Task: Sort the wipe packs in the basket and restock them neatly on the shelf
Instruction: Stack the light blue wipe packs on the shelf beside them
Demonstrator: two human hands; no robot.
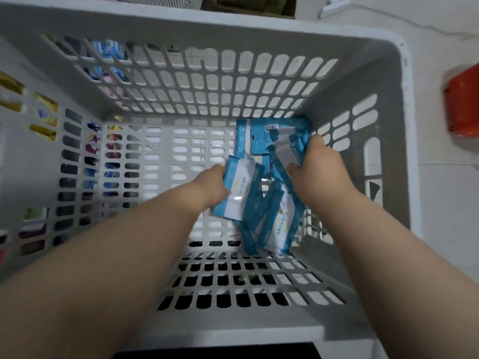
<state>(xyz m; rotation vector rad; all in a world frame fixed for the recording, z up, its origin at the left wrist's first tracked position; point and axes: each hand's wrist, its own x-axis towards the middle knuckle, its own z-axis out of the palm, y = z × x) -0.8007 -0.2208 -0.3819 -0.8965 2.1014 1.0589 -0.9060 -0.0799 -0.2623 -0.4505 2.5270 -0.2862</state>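
Wipe packs (274, 224) piled between left grip (212, 185) and right grip (318, 172), each clutching one, basket (388, 81) wall just right, roomy bare floor left.

Blue-and-white packs (274, 229) in a pale grey-white basket (404, 125).
Each pack is mid-blue with a broad white panel down its face, faint yellow marking on that panel and small white print on the blue; one shows a black barcode on white. The basket's walls and bottom carry regular rows of rounded slots, and gold, blue and pink show through those on the left. The floor (440, 203) is cream; an object (464, 99) on it is orange-red.
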